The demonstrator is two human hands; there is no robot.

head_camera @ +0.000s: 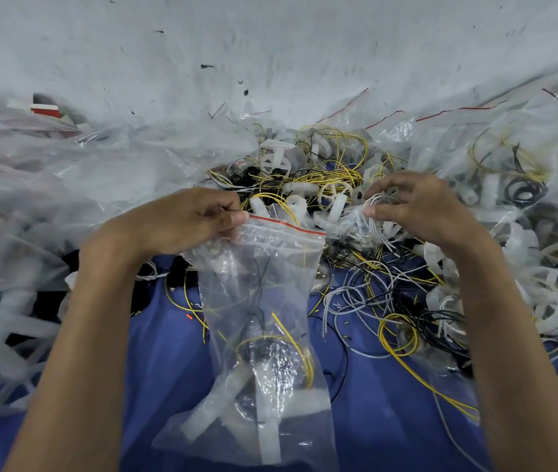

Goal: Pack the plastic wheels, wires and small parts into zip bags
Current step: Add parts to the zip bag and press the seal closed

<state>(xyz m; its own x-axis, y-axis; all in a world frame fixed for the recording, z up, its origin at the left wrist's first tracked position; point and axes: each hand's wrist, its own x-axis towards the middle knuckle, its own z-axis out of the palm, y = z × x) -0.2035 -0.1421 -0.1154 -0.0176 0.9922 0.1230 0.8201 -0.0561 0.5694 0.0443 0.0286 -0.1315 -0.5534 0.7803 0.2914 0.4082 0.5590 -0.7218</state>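
Nearest, over the blue cloth [168, 369], a clear zip bag with a red-lined mouth [267, 321] hangs down, a translucent white plastic wheel [257, 413] and a yellow wire loop [291, 349] in its bottom. The left hand [182, 219] pinches the bag's top left corner shut-fingered. Beyond, the right hand [420, 206], half curled, nips a small coil of white wire [378, 207] above the heap of loose wheels and wires [321, 175].

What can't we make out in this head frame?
- Zip bag contents: yellow wire and white plastic show; the dark bits are blurred by glare and creases.
- Left hand fingertips: hidden behind the bag's top.
- Right hand: pinches white wires; count unclear, motion blur.
- Bags at the left and right edges: cut off, contents hazy.
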